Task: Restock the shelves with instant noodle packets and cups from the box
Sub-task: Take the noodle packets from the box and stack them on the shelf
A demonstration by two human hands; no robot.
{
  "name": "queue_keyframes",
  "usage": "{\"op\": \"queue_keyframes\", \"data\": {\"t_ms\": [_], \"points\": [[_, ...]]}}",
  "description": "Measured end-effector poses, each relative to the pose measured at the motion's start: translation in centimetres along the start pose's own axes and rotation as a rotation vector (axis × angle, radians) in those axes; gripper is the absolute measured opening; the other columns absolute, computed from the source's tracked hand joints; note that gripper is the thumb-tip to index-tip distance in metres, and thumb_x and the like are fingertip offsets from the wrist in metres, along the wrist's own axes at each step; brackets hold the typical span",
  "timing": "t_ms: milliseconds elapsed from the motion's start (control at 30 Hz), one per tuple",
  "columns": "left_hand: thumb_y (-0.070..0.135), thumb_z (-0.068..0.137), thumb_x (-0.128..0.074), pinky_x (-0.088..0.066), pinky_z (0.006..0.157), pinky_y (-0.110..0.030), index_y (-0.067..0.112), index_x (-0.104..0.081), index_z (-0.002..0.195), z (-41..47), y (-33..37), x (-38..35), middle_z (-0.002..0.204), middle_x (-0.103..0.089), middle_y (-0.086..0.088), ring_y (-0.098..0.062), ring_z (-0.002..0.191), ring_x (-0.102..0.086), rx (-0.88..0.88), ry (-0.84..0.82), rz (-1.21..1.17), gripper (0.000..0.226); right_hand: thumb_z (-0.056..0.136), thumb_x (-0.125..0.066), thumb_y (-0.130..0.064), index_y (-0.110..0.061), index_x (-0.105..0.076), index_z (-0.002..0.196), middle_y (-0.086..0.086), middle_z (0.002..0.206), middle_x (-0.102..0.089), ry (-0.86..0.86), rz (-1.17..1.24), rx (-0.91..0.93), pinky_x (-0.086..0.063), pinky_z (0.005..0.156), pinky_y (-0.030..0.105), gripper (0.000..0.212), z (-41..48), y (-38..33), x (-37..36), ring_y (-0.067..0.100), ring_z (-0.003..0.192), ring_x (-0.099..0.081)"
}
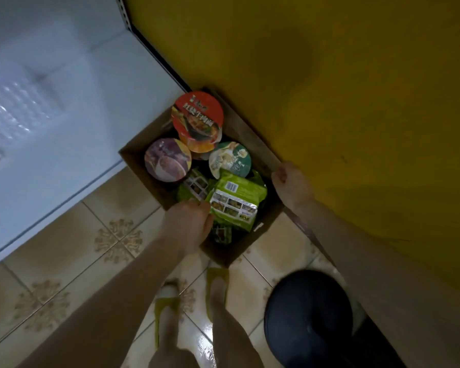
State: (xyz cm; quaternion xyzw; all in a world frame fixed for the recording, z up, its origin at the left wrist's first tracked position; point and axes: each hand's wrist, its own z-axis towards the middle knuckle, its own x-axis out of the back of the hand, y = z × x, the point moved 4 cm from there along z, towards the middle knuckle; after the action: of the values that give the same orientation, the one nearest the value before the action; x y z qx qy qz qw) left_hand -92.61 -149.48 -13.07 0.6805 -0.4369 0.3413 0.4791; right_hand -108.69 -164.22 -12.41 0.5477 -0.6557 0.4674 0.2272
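From my remote feed I am seeing someone wearing yellow-green slippers: the left slipper (167, 305) is showing a whitish patch near its toe, and the right slipper (217, 277) is looking plain. The left forearm (133, 282) and right forearm (356, 240) are showing bare.

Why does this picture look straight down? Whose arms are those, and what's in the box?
There is no robot here. A person wears a camera on their head, so this one picture looks down the way their eyes do, and the two arms are their own. On the tiled floor stands an open cardboard box. Inside are noodle cups: one with a red lid, one with a purple lid and one with a green lid. There are green noodle packets too. The left hand reaches in and pinches the top green packet at its edge. The right hand grips the box's rim at the side. Lower down you can see the person's feet in green slippers.
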Motion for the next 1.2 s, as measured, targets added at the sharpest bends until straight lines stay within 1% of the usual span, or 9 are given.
{"op": "queue_keyframes", "data": {"t_ms": [100, 400, 500, 633, 733, 833, 933, 1100, 1200], "points": [[0.033, 0.096, -0.039, -0.047, 0.071, -0.032, 0.009, -0.054, 0.108, 2.6, -0.6, -4.8, 0.1, -0.063, -0.01, -0.026, 0.095, -0.06, 0.085, -0.057, 0.051, 0.031, 0.094, -0.048, -0.017, -0.002, -0.055, 0.12, 0.019, 0.115, -0.063, -0.021, 0.019, -0.003, -0.047, 0.085, 0.036, 0.031, 1.3, 3.0, -3.1, 0.033, 0.103, -0.059], [0.036, 0.092, -0.052, -0.046, 0.086, -0.044, -0.008, -0.032, 0.128, 10.0, -3.2, -16.4, 0.121, -0.052, -0.025, -0.039, 0.111, -0.053, 0.475, -0.18, -0.323, 0.06, 0.094, -0.048, -0.014, 0.001, -0.052, 0.121, 0.02, 0.12, -0.06, 0.031, 0.041, 0.007, -0.046, 0.091, 0.039, 0.031, 4.6, 9.2, -9.3, 0.033, 0.11, -0.056], [0.036, 0.09, -0.056, -0.046, 0.084, -0.045, -0.006, -0.045, 0.117, 10.8, -3.4, -17.3, 0.116, -0.056, -0.024, -0.039, 0.109, -0.055, 0.514, -0.14, -0.373, 0.051, 0.094, -0.049, -0.014, 0.001, -0.052, 0.122, 0.02, 0.121, -0.059, 0.042, 0.045, 0.003, -0.045, 0.093, 0.039, 0.032, 5.4, 9.9, -10.1, 0.033, 0.112, -0.055], [0.032, 0.086, -0.063, -0.04, 0.065, -0.032, -0.003, -0.062, 0.095, 10.8, -3.3, -16.1, 0.093, -0.064, -0.02, -0.035, 0.092, -0.061, 0.481, -0.067, -0.488, 0.036, 0.094, -0.049, -0.013, 0.0, -0.052, 0.123, 0.02, 0.121, -0.059, 0.042, 0.072, -0.008, -0.045, 0.094, 0.038, 0.032, 6.1, 10.0, -10.4, 0.033, 0.113, -0.055], [0.025, 0.088, -0.061, -0.027, 0.047, -0.021, 0.004, -0.056, 0.074, 10.5, -2.7, -13.5, 0.064, -0.053, -0.005, -0.025, 0.067, -0.053, 0.434, 0.005, -0.564, 0.026, 0.095, -0.047, -0.013, 0.0, -0.051, 0.123, 0.02, 0.121, -0.058, 0.013, 0.074, -0.017, -0.044, 0.089, 0.037, 0.032, 6.1, 9.6, -10.6, 0.033, 0.111, -0.055], [0.019, 0.088, -0.061, -0.031, 0.042, -0.014, 0.008, -0.051, 0.065, 9.7, -2.6, -10.2, 0.056, -0.041, 0.003, -0.01, 0.05, -0.039, 0.393, 0.118, -0.603, 0.027, 0.096, -0.046, -0.014, 0.0, -0.05, 0.123, 0.02, 0.119, -0.058, -0.024, 0.09, -0.029, -0.044, 0.087, 0.038, 0.03, 6.2, 8.8, -11.0, 0.034, 0.109, -0.055], [0.018, 0.087, -0.062, -0.031, 0.045, -0.012, -0.001, -0.059, 0.081, 8.5, -3.2, -7.4, 0.06, -0.044, -0.003, -0.009, 0.052, -0.037, 0.369, 0.209, -0.582, 0.02, 0.096, -0.045, -0.015, 0.001, -0.049, 0.12, 0.022, 0.116, -0.058, -0.05, 0.11, -0.067, -0.043, 0.085, 0.038, 0.029, 6.3, 7.9, -11.7, 0.037, 0.109, -0.053], [0.015, 0.086, -0.062, -0.024, 0.051, -0.028, 0.004, -0.055, 0.077, 7.3, -3.9, -4.5, 0.061, -0.041, -0.002, -0.019, 0.058, -0.039, 0.338, 0.284, -0.472, 0.016, 0.095, -0.048, -0.02, 0.003, -0.044, 0.126, 0.022, 0.126, -0.054, -0.144, 0.123, -0.191, -0.043, 0.092, 0.038, 0.039, 6.7, 7.4, -14.5, 0.036, 0.117, -0.051], [0.017, 0.085, -0.063, -0.027, 0.059, -0.027, 0.011, -0.052, 0.076, 7.2, -4.2, -3.9, 0.075, -0.046, -0.006, -0.021, 0.072, -0.044, 0.305, 0.314, -0.424, 0.015, 0.094, -0.051, -0.022, 0.001, -0.048, 0.125, 0.021, 0.128, -0.055, -0.197, 0.172, -0.334, -0.044, 0.093, 0.038, 0.039, 7.0, 8.3, -16.1, 0.036, 0.118, -0.052]]}}
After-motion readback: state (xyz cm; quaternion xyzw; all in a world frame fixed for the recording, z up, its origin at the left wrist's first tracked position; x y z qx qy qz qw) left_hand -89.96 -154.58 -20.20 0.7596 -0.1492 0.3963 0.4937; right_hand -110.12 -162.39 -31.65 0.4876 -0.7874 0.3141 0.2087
